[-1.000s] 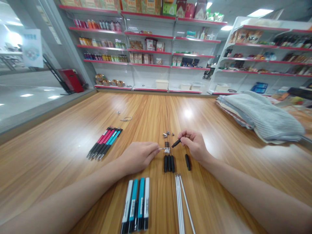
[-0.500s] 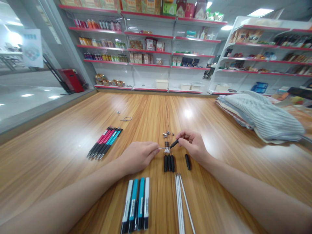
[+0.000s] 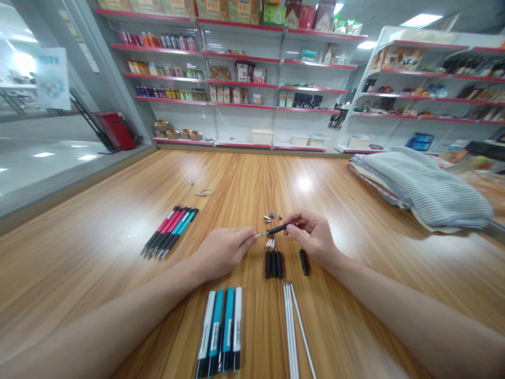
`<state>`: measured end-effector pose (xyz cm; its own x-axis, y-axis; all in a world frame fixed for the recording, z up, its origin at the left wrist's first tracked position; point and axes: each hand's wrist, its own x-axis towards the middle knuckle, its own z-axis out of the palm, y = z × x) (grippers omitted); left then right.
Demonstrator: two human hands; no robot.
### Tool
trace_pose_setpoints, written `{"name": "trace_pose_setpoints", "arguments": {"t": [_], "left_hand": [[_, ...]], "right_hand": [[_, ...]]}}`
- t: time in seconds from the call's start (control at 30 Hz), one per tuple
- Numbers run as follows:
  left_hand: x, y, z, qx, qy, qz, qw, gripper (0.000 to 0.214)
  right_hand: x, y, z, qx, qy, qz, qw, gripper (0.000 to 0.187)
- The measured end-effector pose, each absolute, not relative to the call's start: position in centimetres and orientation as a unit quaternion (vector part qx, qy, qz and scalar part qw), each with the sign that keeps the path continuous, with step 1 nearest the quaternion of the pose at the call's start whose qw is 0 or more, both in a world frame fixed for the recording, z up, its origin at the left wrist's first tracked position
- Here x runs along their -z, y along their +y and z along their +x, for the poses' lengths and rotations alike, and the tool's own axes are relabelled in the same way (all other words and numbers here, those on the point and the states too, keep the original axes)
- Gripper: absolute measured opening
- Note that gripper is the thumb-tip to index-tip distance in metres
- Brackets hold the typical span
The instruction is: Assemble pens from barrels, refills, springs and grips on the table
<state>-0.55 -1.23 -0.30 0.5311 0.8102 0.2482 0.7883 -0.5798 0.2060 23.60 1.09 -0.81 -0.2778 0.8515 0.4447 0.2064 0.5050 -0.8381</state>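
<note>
My left hand [image 3: 232, 250] is closed in a pinch on a thin white pen refill [image 3: 260, 234], whose tip points right. Most of the refill is hidden by the hand. My right hand [image 3: 311, 234] pinches a black pen grip [image 3: 278, 229], tilted slightly, its left end meeting the refill's tip; how far the tip is inside I cannot tell. Just below lie small white pieces [image 3: 270, 244] and three black grips [image 3: 273, 264] side by side. Another black grip [image 3: 303, 262] lies apart under my right hand. Small metal pen tips [image 3: 269, 217] are scattered beyond the hands.
Several white refills [image 3: 291, 326] and blue and white pen barrels [image 3: 224, 331] lie close to me. Assembled-looking red and blue pens [image 3: 169, 231] rest at left, with a thin loop [image 3: 204, 192] beyond. Folded cloths [image 3: 426, 189] are stacked at right; shelves [image 3: 244, 105] stand behind the table.
The black grip in my right hand has moved left and levelled out, now meeting the refill's tip. My left hand has risen slightly with the refill.
</note>
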Motion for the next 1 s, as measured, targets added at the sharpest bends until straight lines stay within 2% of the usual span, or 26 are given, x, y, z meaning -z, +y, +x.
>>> {"name": "trace_pose_setpoints", "arguments": {"t": [0.17, 0.53, 1.0], "left_hand": [[0.5, -1.0, -0.7, -0.178, 0.445, 0.876, 0.052, 0.034], [0.8, -0.9, -0.9, -0.195, 0.435, 0.875, 0.085, 0.028], [0.3, -1.2, -0.7, -0.186, 0.428, 0.882, 0.065, 0.027]], "right_hand": [[0.5, 0.6, 23.2, -0.279, -0.778, -0.346, 0.443, 0.012], [0.6, 0.3, 22.6, -0.234, -0.83, -0.335, 0.379, 0.014], [0.7, 0.2, 22.4, -0.178, -0.855, -0.326, 0.361, 0.016]]}}
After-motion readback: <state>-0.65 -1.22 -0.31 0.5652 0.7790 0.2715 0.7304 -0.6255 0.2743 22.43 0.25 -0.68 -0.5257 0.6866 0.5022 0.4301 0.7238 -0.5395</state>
